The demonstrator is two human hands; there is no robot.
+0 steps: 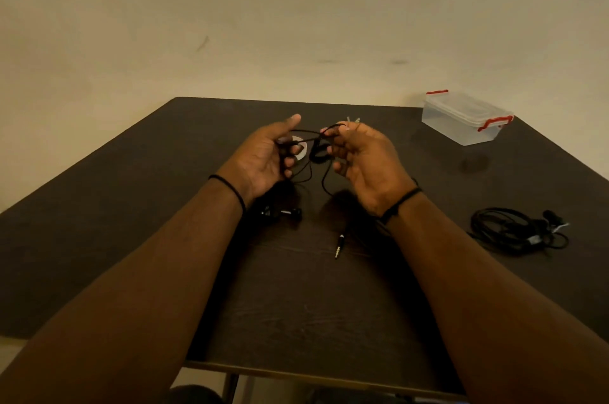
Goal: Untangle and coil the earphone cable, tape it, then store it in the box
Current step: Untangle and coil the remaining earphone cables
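Above the middle of the dark table (296, 304) both my hands hold a thin black earphone cable (317, 153). My left hand (268, 156) grips one stretch of it in curled fingers. My right hand (364, 159) pinches a small tangle of loops at its fingertips. Strands hang down between the hands. The earbuds (283, 213) lie on the table under my left wrist, and the jack plug (339, 247) lies nearer to me. A roll of clear tape (301, 150) sits on the table behind the cable, partly hidden by my left fingers.
A clear plastic box (464, 117) with red clips, lid closed, stands at the far right corner. A second bundle of black earphone cable (517, 232) lies at the right. Small pale pieces (352, 120) lie beyond my right fingers. A wall rises behind the table.
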